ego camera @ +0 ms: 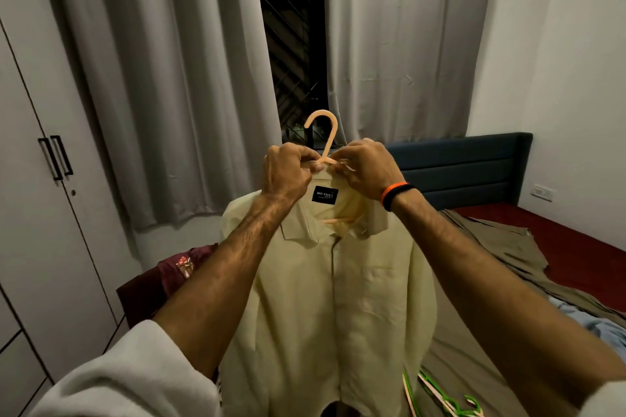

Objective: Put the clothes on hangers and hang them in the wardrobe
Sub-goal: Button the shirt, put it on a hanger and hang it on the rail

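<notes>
A pale yellow shirt hangs in front of me on a peach plastic hanger, its hook pointing up and its black label showing inside the collar. My left hand grips the collar and hanger just left of the hook's base. On the other side of the hook, my right hand pinches the collar; an orange and black band circles its wrist. The white wardrobe stands at the left with its doors closed and two black handles.
A bed with a red sheet and blue headboard fills the right, carrying olive cloth and a light blue garment. Green and peach hangers lie near its lower edge. A maroon garment lies at the left. Grey curtains hang behind.
</notes>
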